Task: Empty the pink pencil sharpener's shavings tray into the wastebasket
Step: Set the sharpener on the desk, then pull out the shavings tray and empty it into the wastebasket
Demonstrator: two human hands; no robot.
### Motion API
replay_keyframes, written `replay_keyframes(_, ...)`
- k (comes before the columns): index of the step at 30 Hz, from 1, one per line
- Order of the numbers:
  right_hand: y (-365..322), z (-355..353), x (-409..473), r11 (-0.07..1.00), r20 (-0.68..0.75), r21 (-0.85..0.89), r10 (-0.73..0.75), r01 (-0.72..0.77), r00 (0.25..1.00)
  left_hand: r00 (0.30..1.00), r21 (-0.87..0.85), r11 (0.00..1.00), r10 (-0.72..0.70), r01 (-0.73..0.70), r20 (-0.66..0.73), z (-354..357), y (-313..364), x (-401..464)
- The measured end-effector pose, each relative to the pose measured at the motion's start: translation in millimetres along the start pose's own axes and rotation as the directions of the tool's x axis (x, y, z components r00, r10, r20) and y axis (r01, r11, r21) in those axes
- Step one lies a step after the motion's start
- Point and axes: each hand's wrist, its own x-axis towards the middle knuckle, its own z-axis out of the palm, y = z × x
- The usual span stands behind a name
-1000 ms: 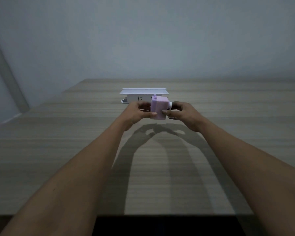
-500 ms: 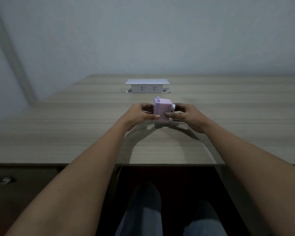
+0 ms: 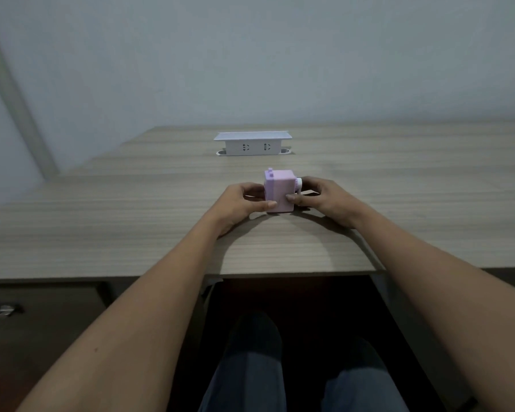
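Observation:
The pink pencil sharpener (image 3: 280,188) is a small boxy block with a white crank knob on its right side. It stands upright on the wooden desk (image 3: 101,221), a little in from the front edge. My left hand (image 3: 240,203) grips its left side, thumb on the front face. My right hand (image 3: 321,197) grips the right side by the knob, thumb on the lower front. Its shavings tray looks shut inside the body. No wastebasket is in view.
A white pop-up socket box (image 3: 252,143) sits farther back on the desk. A drawer front with a metal handle (image 3: 2,310) is under the desk at left. My knees (image 3: 250,367) are in the dark gap below the desk edge. A grey wall rises behind.
The sharpener has come down from above the desk to rest on it, nearer the front edge. Both hands stayed on it. The view has tilted downward, showing my legs.

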Motion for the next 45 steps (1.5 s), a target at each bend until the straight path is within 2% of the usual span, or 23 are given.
replay_keyframes(7, 1.4, -1.5, 1.8, 0.999, -0.005, -0.051, 0.005, -0.005, 1.0, 0.999, 0.049, 0.999, -0.024, 0.023, 0.023, -8.1, 3.4, 1.0)
replay_keyframes(17, -3.4, 0.3, -0.7, 0.998, -0.033, -0.042, 0.042, -0.043, 0.999, 0.992, 0.017, 0.994, -0.111, 0.112, -0.056, -59.9, -7.4, -20.7)
replay_keyframes(23, -14.4, -2.0, -1.7, 0.994, -0.038, -0.034, 0.104, -0.105, 0.994, 0.991, 0.039, 0.997, -0.067, 0.072, -0.113, -84.1, 0.6, -24.7)
replay_keyframes(27, -35.9, -11.9, 1.5, 0.989, -0.073, -0.112, 0.084, -0.091, 0.994, 0.994, 0.024, 1.0, -0.014, 0.016, -0.106, -86.0, 22.3, -21.0)
replay_keyframes(35, -89.7, -24.7, -2.9, 0.991, -0.125, -0.136, -0.02, 0.003, 0.992, 0.994, -0.001, 0.995, 0.103, -0.103, -0.04, -59.6, 77.9, 0.1)
replay_keyframes(45, -101.7, -88.6, -57.2, 0.992, -0.246, -0.128, -0.029, -0.003, 0.969, 0.97, -0.064, 0.979, 0.201, -0.194, 0.136, 35.4, 122.9, 36.2)
